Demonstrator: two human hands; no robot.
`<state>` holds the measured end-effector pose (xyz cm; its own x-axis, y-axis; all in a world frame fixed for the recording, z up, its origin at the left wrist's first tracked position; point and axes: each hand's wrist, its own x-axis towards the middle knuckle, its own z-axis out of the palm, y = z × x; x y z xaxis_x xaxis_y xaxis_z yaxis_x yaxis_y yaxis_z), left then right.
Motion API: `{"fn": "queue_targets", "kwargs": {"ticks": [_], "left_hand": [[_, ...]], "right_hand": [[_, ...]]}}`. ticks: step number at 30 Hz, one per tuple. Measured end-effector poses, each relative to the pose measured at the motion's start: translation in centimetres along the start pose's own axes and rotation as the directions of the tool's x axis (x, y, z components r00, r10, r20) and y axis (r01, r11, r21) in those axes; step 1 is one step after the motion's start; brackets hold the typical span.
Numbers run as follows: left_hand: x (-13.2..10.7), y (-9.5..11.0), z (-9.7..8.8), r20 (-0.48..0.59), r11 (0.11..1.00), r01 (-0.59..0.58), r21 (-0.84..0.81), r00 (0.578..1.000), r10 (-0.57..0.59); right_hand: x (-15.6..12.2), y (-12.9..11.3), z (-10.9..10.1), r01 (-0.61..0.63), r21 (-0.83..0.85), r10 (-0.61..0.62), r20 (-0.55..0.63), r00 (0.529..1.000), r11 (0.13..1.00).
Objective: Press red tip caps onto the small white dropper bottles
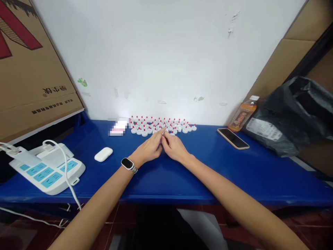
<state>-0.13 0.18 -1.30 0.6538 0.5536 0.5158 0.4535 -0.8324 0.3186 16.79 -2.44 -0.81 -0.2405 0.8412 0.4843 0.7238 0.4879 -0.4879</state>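
Observation:
My left hand [150, 147], with a watch band on the wrist, and my right hand [174, 146] meet over the middle of the blue table. Their fingertips are pressed together around a small white cap [164, 131], of which only a sliver shows; the fingers hide the rest. Just beyond my hands stand several white caps with red pointed tips [144, 132], gathered in rows along the wall. A few of them touch or nearly touch my fingertips in this view.
A white earbud case [103, 154] and a power strip [49, 173] with cables lie on the left. At the right are a phone [233, 138], an orange drink bottle [243, 114] and a black plastic bag [286, 121]. A cardboard box [33, 76] stands left.

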Motion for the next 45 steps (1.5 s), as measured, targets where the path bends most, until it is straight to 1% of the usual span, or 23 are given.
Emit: {"fn": "queue_targets", "kwargs": {"ticks": [4,6,7,8,10,11,12,13,15,17,20,23,26,28,32,35,40,45], "left_hand": [[0.3,0.0,-0.1,0.032,0.998,0.026,0.057,0.999,-0.027],[0.3,-0.4,-0.4,0.042,0.995,0.041,0.091,0.998,-0.045],[0.2,-0.8,-0.6,0.029,0.993,0.054,0.106,0.998,-0.058],[0.1,-1.3,-0.9,0.004,0.99,0.072,0.118,0.997,-0.073],[-0.2,-2.6,-1.5,-0.069,0.981,0.144,0.126,0.988,-0.136],[-0.3,-3.3,-1.8,-0.102,0.976,0.188,0.114,0.979,-0.176],[-0.4,-3.9,-1.9,-0.13,0.97,0.231,0.078,0.967,-0.219],[-0.4,-4.4,-1.9,-0.14,0.966,0.256,0.028,0.958,-0.25],[-0.2,-4.9,-1.7,-0.129,0.953,0.293,-0.074,0.945,-0.301],[0.2,-4.8,-1.1,-0.117,0.94,0.311,-0.144,0.937,-0.328],[0.3,-4.5,-0.6,-0.112,0.937,0.31,-0.162,0.937,-0.33],[0.1,-4.4,-0.5,-0.09,0.937,0.32,-0.143,0.938,-0.334],[-0.1,-4.3,-0.4,-0.07,0.909,0.368,-0.195,0.919,-0.387],[0.1,-4.2,-0.3,-0.057,0.892,0.385,-0.236,0.911,-0.408],[0.5,-4.2,0.2,-0.022,0.909,0.37,-0.191,0.924,-0.381],[0.5,-4.4,0.4,-0.004,0.901,0.382,-0.204,0.921,-0.391],[-0.1,-5.0,0.1,-0.008,0.891,0.386,-0.237,0.917,-0.399],[-0.5,-5.3,-0.1,0.01,0.88,0.399,-0.259,0.912,-0.41]], "right_hand": [[0.2,0.2,0.5,0.0,0.059,0.002,-0.036,0.999,0.998],[0.5,0.5,0.5,-0.027,0.14,0.04,-0.091,0.995,0.99],[0.7,0.7,0.4,-0.056,0.189,0.084,-0.142,0.986,0.98],[0.9,1.0,0.2,-0.089,0.24,0.14,-0.203,0.969,0.967],[1.2,1.7,-0.4,-0.144,0.323,0.252,-0.323,0.912,0.935],[1.3,2.1,-0.7,-0.151,0.337,0.271,-0.346,0.898,0.929],[1.3,2.5,-0.8,-0.152,0.331,0.268,-0.342,0.901,0.932],[1.3,2.8,-0.8,-0.15,0.318,0.251,-0.306,0.918,0.936],[1.2,3.2,-0.5,-0.133,0.286,0.199,-0.215,0.956,0.949],[1.4,3.2,0.0,-0.089,0.241,0.125,-0.14,0.982,0.967],[2.5,3.0,0.3,0.001,0.114,0.008,-0.078,0.997,0.993],[4.2,2.9,-0.1,0.049,-0.017,-0.049,0.002,0.999,0.999],[5.8,3.0,-0.6,0.029,-0.084,-0.021,0.09,0.996,0.996],[6.3,3.1,-0.6,-0.007,-0.102,0.019,0.112,0.994,0.995],[6.1,3.3,-0.2,-0.06,-0.076,0.064,0.052,0.997,0.995],[5.5,3.7,0.0,-0.093,-0.048,0.094,0.013,0.996,0.994],[5.3,4.3,0.3,-0.124,-0.02,0.125,0.033,0.992,0.992],[5.7,4.2,0.8,-0.14,0.079,0.135,0.063,0.989,0.987]]}}
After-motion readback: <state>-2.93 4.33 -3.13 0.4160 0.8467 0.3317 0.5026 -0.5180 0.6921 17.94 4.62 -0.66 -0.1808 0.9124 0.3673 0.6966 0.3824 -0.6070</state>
